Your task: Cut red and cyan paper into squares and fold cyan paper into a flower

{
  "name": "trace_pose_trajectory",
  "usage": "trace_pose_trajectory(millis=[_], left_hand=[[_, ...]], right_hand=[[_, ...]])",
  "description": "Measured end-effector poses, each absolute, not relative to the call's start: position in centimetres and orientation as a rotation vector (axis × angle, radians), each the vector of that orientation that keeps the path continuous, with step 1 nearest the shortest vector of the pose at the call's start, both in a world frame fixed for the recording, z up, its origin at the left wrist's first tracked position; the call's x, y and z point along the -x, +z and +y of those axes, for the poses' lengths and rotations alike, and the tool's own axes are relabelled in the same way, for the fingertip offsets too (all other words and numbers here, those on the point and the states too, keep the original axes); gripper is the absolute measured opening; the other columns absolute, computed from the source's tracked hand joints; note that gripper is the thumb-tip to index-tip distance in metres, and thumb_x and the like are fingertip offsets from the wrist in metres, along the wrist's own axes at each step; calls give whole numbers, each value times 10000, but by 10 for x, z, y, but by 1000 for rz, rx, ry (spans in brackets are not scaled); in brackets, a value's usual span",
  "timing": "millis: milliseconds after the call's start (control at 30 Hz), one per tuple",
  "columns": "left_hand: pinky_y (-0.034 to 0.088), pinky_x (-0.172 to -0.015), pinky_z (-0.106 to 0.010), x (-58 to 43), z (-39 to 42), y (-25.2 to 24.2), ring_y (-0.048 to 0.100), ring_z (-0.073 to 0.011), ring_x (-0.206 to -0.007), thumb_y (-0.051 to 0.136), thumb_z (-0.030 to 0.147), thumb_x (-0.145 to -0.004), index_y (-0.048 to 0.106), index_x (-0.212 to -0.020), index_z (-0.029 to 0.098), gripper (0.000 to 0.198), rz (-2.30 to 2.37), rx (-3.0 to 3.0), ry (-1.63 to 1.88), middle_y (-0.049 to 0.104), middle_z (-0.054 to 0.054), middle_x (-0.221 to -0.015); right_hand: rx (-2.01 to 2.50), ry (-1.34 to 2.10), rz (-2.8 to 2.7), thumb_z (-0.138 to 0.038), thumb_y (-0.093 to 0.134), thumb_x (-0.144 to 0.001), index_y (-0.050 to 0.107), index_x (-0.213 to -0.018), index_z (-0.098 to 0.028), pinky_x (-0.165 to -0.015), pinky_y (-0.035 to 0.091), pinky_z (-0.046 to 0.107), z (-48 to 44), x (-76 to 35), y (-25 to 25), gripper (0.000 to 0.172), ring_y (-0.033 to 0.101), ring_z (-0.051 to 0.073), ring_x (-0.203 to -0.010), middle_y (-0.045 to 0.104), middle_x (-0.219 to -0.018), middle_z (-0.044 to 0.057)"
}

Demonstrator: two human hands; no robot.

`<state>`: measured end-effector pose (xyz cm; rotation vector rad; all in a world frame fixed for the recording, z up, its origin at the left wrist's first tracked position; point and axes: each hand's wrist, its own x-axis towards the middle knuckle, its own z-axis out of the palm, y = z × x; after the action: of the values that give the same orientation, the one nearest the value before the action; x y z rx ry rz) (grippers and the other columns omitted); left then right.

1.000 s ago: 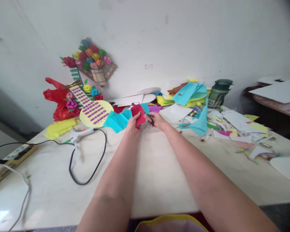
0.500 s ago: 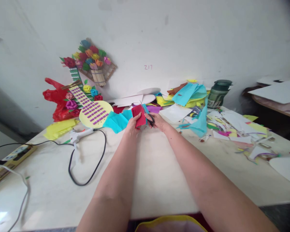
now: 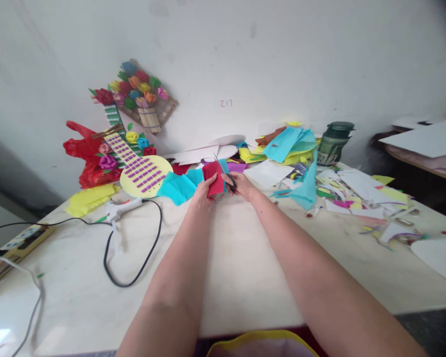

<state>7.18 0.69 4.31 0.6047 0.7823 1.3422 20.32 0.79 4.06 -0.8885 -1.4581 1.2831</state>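
Note:
My left hand (image 3: 204, 191) is closed on a small folded piece of red paper (image 3: 216, 184), its thumb lying over the front. A pair of scissors (image 3: 229, 183) with dark handles sits in my right hand (image 3: 242, 186), fingers through the loops. The blades point up and away along the right edge of the red paper; whether they touch it I cannot tell. Left of my left hand lies a sheet of turquoise paper (image 3: 179, 186). Its other side meets a yellow paper guitar (image 3: 141, 173) with purple strips.
A hot glue gun (image 3: 124, 209) with a looped black cord lies left, near a power strip (image 3: 18, 248). Paper flowers (image 3: 137, 87) lean on the wall. Paper scraps (image 3: 360, 193) cover the right side. A green bottle (image 3: 334, 144) stands at the back.
The whole view has shifted very slightly. Both hands keep the same hold on the red paper and the scissors.

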Motion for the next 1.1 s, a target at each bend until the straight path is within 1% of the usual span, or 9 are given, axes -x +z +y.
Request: trace_pose_trajectory(millis=[133, 300, 500, 700, 767, 833, 933, 1033, 1100], left_hand=[[450, -428, -166, -72, 8, 42, 561, -98, -427, 595, 150, -757, 592, -773, 96, 56, 789, -609, 1344, 595, -27, -529], [386, -358, -156, -70, 11, 40, 531, -90, -387, 621, 173, -738, 582, -766, 102, 86, 826, -624, 1341, 589, -20, -519], [369, -338, -160, -69, 11, 39, 523, -89, -374, 640, 193, -719, 580, -758, 107, 112, 854, -630, 1330, 593, -18, -520], [291, -284, -142, -69, 11, 40, 491, -66, -337, 629, 203, -732, 588, -753, 109, 105, 850, -622, 1330, 592, -8, -507], [315, -302, -137, -69, 12, 40, 515, -66, -367, 628, 201, -735, 606, -779, 104, 109, 841, -620, 1338, 623, -23, -559], [380, -353, -145, -68, 13, 38, 557, -79, -425, 631, 196, -732, 621, -805, 101, 121, 815, -619, 1349, 655, -44, -635], [452, -435, -166, -68, 15, 36, 599, -101, -500, 640, 190, -722, 628, -820, 95, 137, 794, -620, 1391, 676, -67, -710], [485, -485, -183, -69, 15, 34, 621, -122, -550, 661, 191, -703, 630, -852, 83, 187, 773, -649, 1436, 682, -91, -751], [502, -511, -199, -70, 14, 33, 632, -138, -579, 688, 194, -676, 630, -873, 80, 235, 762, -669, 1462, 683, -97, -760]], right_hand=[[898, 1276, -1446, -482, 652, -643, 456, -645, -177, -317, 206, 174, 8, -203, 40, 362, 404, 55, -319, 474, -438, -61], [899, 1241, -1445, -429, 670, -626, 463, -641, -179, -334, 232, 185, 10, -202, 39, 325, 390, 59, -322, 449, -423, -69], [895, 1191, -1436, -385, 680, -612, 476, -638, -179, -339, 244, 203, 13, -202, 36, 291, 371, 64, -313, 440, -410, -70], [945, 1111, -1370, -428, 674, -614, 490, -649, -182, -362, 297, 207, 20, -202, 33, 310, 404, 77, -323, 468, -431, -61], [1074, 999, -1282, -467, 645, -635, 526, -698, -181, -389, 342, 219, 23, -204, 33, 316, 444, 96, -345, 493, -456, -49], [1292, 823, -1195, -505, 590, -677, 578, -763, -172, -443, 395, 239, 26, -207, 33, 344, 522, 131, -415, 551, -510, -11], [1666, 506, -1166, -545, 508, -729, 646, -816, -170, -576, 449, 275, 24, -216, 35, 409, 626, 198, -636, 649, -665, 76], [1942, 258, -1292, -552, 496, -732, 679, -849, -185, -683, 454, 317, 18, -223, 39, 427, 625, 257, -849, 677, -859, 126], [2064, 156, -1444, -491, 536, -724, 685, -879, -168, -721, 449, 326, 15, -225, 41, 388, 614, 267, -902, 667, -934, 149]])
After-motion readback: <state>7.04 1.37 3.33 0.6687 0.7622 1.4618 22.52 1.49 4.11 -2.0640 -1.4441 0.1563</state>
